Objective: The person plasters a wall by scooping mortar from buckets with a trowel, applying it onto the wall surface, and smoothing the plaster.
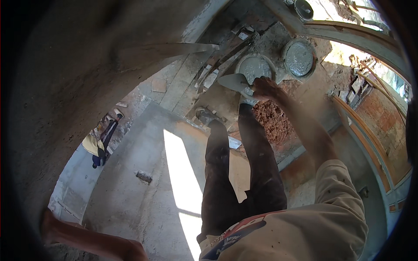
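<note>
right hand is gripping a trowel, reaching down to the nearer mortar pan for a scoop; left hand is bracing low, can't tell its grip

You have two round pans of grey mortar, one trowel, one rubble heap and one other person below.

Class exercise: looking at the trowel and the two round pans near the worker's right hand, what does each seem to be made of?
The flat pointed grey trowel blade in the right hand looks like dull metal, thin and smooth. The two round grey pans hold wet grey mortar; their mortar-crusted rims hide whether they are metal or plastic.
</note>
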